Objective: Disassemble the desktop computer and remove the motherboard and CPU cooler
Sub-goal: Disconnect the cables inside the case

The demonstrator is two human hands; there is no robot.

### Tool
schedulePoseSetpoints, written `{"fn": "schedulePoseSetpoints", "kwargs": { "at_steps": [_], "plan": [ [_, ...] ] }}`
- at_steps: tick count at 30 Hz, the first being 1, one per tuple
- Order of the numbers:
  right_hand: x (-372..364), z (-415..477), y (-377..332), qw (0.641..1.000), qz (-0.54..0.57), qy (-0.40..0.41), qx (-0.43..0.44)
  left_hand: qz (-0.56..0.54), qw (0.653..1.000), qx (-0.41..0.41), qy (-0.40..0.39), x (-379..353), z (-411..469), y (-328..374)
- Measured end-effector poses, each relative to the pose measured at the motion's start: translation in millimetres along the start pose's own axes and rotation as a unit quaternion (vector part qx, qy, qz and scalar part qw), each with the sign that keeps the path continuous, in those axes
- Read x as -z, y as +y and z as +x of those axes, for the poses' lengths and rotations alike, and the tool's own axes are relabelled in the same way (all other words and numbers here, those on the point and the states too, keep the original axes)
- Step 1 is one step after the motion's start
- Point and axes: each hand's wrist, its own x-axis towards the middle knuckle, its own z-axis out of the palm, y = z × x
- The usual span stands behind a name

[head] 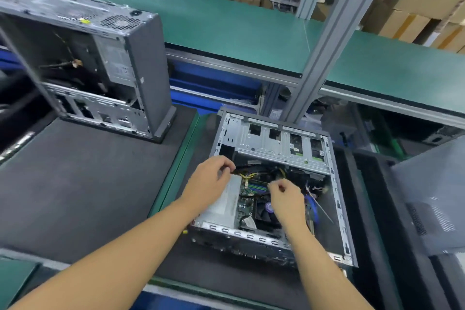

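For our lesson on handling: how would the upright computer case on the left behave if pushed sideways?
Probably stiff: the upright case is sheet metal. Possibly top-heavy, since its power supply sits high, so it might tip. The dark mat would likely resist sliding.

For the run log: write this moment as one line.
case open; left hand pinches cables; right hand curled over cooler, hold unclear; motherboard inside
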Motion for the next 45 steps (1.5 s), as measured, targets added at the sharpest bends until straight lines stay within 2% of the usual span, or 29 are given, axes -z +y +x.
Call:
{"fn": "schedulePoseSetpoints", "kwargs": {
  "at_steps": [2, 4, 7, 10, 13, 19, 21, 24, 26, 28, 30, 33, 36, 39, 42, 45],
  "plan": [
    [-11.8, -4.9, -21.8, 0.993, 0.11, -0.017, -0.042, -0.009, 0.999, 0.005, 0.038, 17.5, -9.5, -4.7],
    [-24.9, -15.3, -44.8, 0.98, 0.189, -0.054, -0.027, -0.034, 0.996, 0.029, 0.072, 35.6, -23.0, -14.4],
    [-53.3, -42.1, -84.0, 0.952, 0.267, -0.151, -0.015, -0.09, 0.987, 0.095, 0.095, 66.4, -50.5, -40.0],
    [-96.9, -77.6, -118.2, 0.943, 0.224, -0.248, 0.008, -0.121, 0.972, 0.164, 0.116, 99.8, -91.2, -76.5],
    [-148.7, -114.0, -146.8, 0.952, 0.102, -0.281, 0.064, -0.122, 0.961, 0.215, 0.127, 138.3, -141.8, -117.5],
    [-258.7, -198.0, -185.9, 0.907, 0.079, -0.413, 0.032, -0.128, 0.917, 0.314, 0.21, 217.6, -241.1, -201.9],
    [-293.5, -230.1, -191.4, 0.887, 0.082, -0.454, 0.013, -0.094, 0.899, 0.364, 0.224, 236.2, -277.7, -228.4],
    [-336.0, -273.3, -193.5, 0.861, 0.057, -0.505, -0.003, 0.026, 0.846, 0.484, 0.222, 258.7, -337.1, -270.7],
    [-357.6, -298.1, -193.1, 0.849, 0.036, -0.527, -0.001, 0.128, 0.785, 0.573, 0.195, 271.4, -374.8, -296.4],
    [-373.6, -319.6, -192.7, 0.838, 0.011, -0.546, 0.007, 0.144, 0.719, 0.652, 0.19, 283.3, -402.9, -315.3],
    [-382.6, -335.4, -192.1, 0.83, -0.013, -0.558, 0.015, 0.107, 0.686, 0.695, 0.185, 291.6, -416.9, -331.7],
    [-386.2, -346.7, -192.6, 0.83, -0.039, -0.556, 0.022, 0.077, 0.684, 0.714, 0.133, 294.2, -415.2, -351.6],
    [-383.2, -348.1, -191.8, 0.837, -0.053, -0.545, 0.022, 0.103, 0.675, 0.726, 0.084, 280.4, -409.7, -362.8],
    [-379.5, -344.7, -189.1, 0.843, -0.059, -0.534, 0.023, 0.132, 0.658, 0.734, 0.104, 264.4, -408.6, -365.8],
    [-378.6, -339.9, -184.7, 0.856, -0.058, -0.514, 0.019, 0.164, 0.674, 0.712, 0.112, 259.6, -408.2, -362.7],
    [-376.8, -337.8, -178.1, 0.86, -0.053, -0.508, 0.009, 0.134, 0.692, 0.704, 0.087, 267.2, -403.8, -353.4]
  ]
}}
